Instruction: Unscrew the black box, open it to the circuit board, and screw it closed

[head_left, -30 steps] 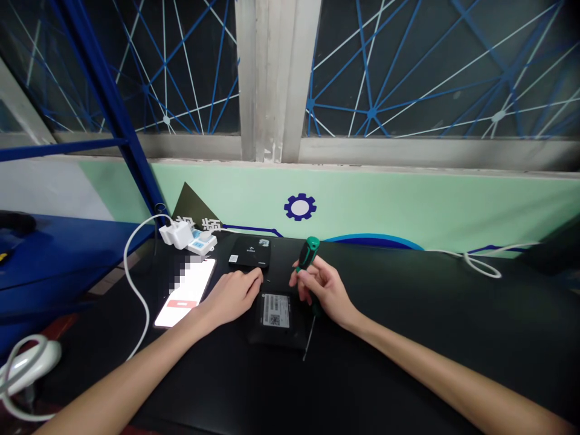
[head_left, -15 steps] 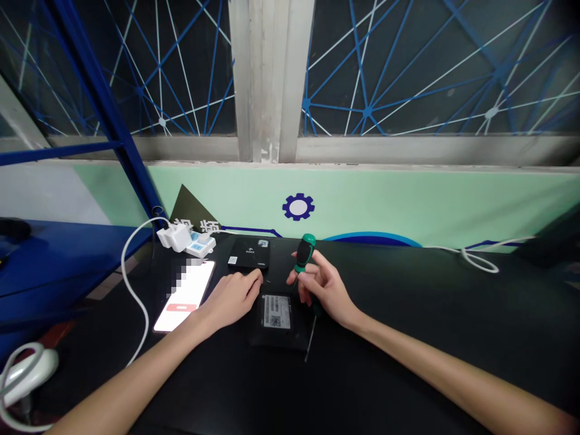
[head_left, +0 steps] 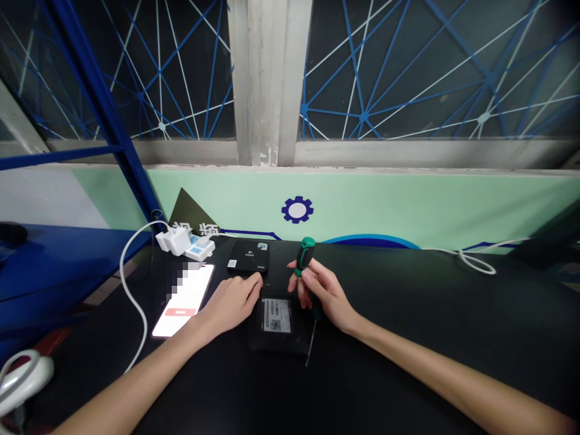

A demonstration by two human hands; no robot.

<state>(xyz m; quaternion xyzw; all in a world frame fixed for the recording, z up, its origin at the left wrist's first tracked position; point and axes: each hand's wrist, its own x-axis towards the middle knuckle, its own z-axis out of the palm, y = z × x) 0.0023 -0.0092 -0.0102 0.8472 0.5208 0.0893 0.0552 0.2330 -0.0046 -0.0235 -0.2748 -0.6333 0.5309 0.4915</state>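
A pale green wall with a painted gear runs beneath dark windows crossed by blue and white lines, and a black table stands against it.

The right hand is partly closed, thumb and fingers pinched around a green-and-black screwdriver whose handle points up. The lower end of this tool is hard to make out among the fingers, so whether its tip touches anything cannot be told. Below the same hand lies a second screwdriver, its thin shaft slanting toward the near edge of the table along the right side of a flat black box.

That box lies on the table between the two hands, its white printed label facing up. The left hand rests palm down at the box's far left corner, fingers bent and held together. Its fingertips are hidden, so whether it grips or only touches the box cannot be told.

Just beyond the left hand lies another black box. A phone with a lit screen lies left of that hand, near a white power strip with a plugged-in adapter.
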